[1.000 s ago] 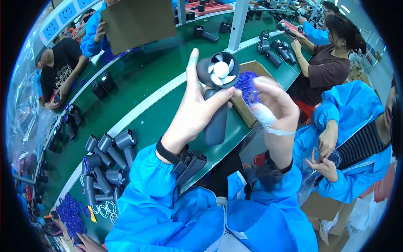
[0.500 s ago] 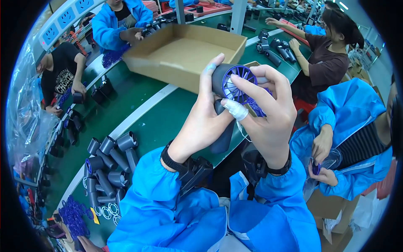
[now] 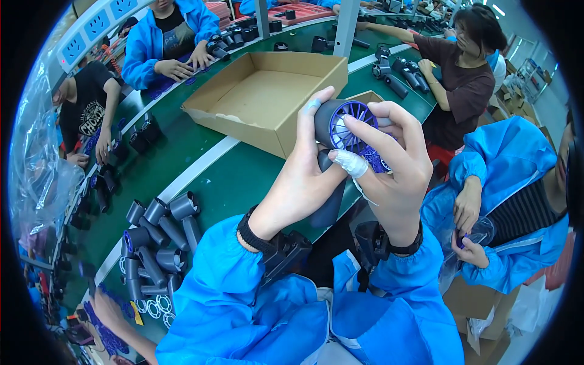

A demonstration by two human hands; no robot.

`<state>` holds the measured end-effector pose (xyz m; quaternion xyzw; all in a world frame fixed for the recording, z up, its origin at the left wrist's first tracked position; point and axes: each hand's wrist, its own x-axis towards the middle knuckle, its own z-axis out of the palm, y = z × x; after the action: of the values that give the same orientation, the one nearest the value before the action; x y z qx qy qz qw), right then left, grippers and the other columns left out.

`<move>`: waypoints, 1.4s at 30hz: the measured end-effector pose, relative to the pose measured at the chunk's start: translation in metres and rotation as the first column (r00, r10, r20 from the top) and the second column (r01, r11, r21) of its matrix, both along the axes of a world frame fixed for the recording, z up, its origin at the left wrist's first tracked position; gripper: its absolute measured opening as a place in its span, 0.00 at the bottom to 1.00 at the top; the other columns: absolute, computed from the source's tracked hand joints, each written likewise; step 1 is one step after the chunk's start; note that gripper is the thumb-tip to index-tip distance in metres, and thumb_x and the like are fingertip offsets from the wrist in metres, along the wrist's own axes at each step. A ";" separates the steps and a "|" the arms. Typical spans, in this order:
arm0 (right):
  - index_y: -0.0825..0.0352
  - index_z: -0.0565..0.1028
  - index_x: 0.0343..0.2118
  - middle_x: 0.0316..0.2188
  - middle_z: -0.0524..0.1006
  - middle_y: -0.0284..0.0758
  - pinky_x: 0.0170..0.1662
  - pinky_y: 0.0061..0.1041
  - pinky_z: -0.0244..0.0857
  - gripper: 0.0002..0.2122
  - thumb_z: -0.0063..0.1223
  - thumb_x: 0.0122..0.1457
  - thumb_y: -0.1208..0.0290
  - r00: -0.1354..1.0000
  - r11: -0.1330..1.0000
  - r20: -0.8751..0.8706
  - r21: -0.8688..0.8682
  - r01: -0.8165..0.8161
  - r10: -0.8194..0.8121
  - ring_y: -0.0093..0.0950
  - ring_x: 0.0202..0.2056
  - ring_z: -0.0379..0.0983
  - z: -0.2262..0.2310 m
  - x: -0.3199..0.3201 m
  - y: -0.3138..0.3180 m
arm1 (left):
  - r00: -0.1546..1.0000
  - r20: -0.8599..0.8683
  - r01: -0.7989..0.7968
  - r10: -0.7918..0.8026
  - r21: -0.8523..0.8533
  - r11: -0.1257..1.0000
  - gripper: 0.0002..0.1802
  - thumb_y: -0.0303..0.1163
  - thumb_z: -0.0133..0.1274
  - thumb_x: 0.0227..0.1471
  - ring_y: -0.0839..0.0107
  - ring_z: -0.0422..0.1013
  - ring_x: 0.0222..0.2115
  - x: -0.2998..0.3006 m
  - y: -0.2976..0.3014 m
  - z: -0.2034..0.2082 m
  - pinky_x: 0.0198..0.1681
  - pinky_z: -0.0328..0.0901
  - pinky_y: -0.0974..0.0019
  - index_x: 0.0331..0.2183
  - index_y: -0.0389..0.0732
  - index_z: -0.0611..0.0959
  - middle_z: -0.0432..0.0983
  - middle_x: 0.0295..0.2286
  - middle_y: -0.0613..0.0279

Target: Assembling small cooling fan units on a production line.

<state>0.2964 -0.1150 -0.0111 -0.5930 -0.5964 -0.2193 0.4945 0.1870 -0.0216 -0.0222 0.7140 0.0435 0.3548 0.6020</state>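
Observation:
A dark grey hair dryer housing (image 3: pixel 326 123) is raised above the bench, its round barrel turned toward the right and its handle slanting down. My left hand (image 3: pixel 298 176) wraps around the barrel from the left, thumb up along its side. A purple spoked grille (image 3: pixel 351 115) sits at the barrel's open end. My right hand (image 3: pixel 395 161) grips the grille's rim, one finger reaching across the spokes. White tape covers this hand's thumb, which lies near the lower rim. Purple rings (image 3: pixel 378 160) show partly behind the right hand, beside a small carton (image 3: pixel 368 96).
A shallow cardboard tray (image 3: pixel 234 118) stands beyond my hands. More grey housings (image 3: pixel 155 243) are heaped at left, with white rings (image 3: pixel 159 304) and a purple pile (image 3: pixel 109 337) nearby. Co-workers sit around the green bench (image 3: pixel 210 182); one in blue (image 3: pixel 505 164) is close at right.
The cardboard tray has come down and nearer, and the far co-worker's hands are now away from it. My hands shift slightly down and right with the housing. Another person's arm reaches in at lower left.

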 end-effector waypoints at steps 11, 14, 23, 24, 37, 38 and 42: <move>0.61 0.80 0.37 0.41 0.71 0.37 0.37 0.27 0.69 0.21 0.69 0.34 0.73 0.995 0.995 -0.089 0.086 0.052 -0.044 0.32 0.39 0.69 -0.009 -0.009 0.004 | 1.000 0.011 -0.014 0.015 -0.036 0.999 0.43 0.16 0.48 0.49 0.56 0.63 0.52 0.003 -0.006 -0.008 0.54 0.60 0.58 0.60 0.46 0.46 0.60 0.49 0.44; 0.66 0.80 0.38 0.42 0.70 0.38 0.39 0.23 0.70 0.20 0.69 0.37 0.75 0.997 0.996 -0.061 0.072 0.053 -0.049 0.28 0.38 0.71 -0.008 -0.011 0.002 | 0.998 0.043 -0.054 0.053 0.009 0.999 0.43 0.15 0.48 0.48 0.55 0.63 0.52 0.006 -0.007 -0.014 0.54 0.60 0.58 0.60 0.46 0.46 0.60 0.49 0.43; 0.70 0.79 0.39 0.44 0.69 0.40 0.40 0.24 0.70 0.19 0.67 0.40 0.76 0.992 0.996 -0.128 0.077 0.034 -0.024 0.29 0.38 0.73 -0.011 -0.013 0.005 | 0.986 0.138 -0.092 0.093 -0.012 0.996 0.45 0.14 0.49 0.47 0.55 0.63 0.52 0.015 -0.013 -0.019 0.54 0.60 0.58 0.60 0.45 0.44 0.57 0.51 0.44; 0.70 0.79 0.39 0.44 0.69 0.40 0.40 0.24 0.70 0.19 0.67 0.40 0.76 0.992 0.996 -0.126 0.077 0.035 -0.025 0.29 0.38 0.73 -0.010 -0.012 0.005 | 0.986 0.139 -0.092 0.092 -0.012 0.996 0.45 0.14 0.49 0.47 0.55 0.63 0.52 0.016 -0.013 -0.019 0.54 0.60 0.58 0.60 0.45 0.44 0.57 0.51 0.44; 0.64 0.80 0.37 0.42 0.71 0.39 0.41 0.27 0.69 0.20 0.68 0.35 0.71 0.991 0.993 0.136 0.119 -0.022 0.006 0.33 0.41 0.71 -0.002 0.000 0.008 | 0.988 0.143 -0.066 0.058 0.055 0.996 0.45 0.15 0.51 0.46 0.59 0.64 0.49 0.005 -0.006 -0.013 0.51 0.62 0.61 0.60 0.45 0.46 0.59 0.49 0.46; 0.63 0.81 0.36 0.41 0.72 0.38 0.40 0.27 0.69 0.20 0.68 0.34 0.71 0.990 0.990 0.143 0.140 -0.023 0.003 0.34 0.41 0.70 -0.002 -0.001 0.009 | 0.989 0.142 -0.054 0.046 0.052 0.997 0.45 0.16 0.51 0.46 0.60 0.64 0.49 0.004 -0.006 -0.013 0.51 0.62 0.61 0.60 0.45 0.46 0.59 0.49 0.47; 0.61 0.81 0.35 0.41 0.74 0.38 0.40 0.29 0.68 0.19 0.67 0.34 0.70 0.986 0.986 0.169 0.162 -0.032 0.004 0.36 0.40 0.70 -0.001 0.001 0.008 | 0.994 0.106 -0.023 0.017 0.048 0.999 0.45 0.16 0.51 0.46 0.61 0.64 0.49 0.000 -0.005 -0.007 0.51 0.62 0.62 0.59 0.45 0.46 0.59 0.49 0.48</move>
<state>0.2976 -0.1072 -0.0118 -0.5240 -0.6213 -0.3125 0.4918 0.1866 -0.0269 -0.0293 0.7085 0.0100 0.3991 0.5820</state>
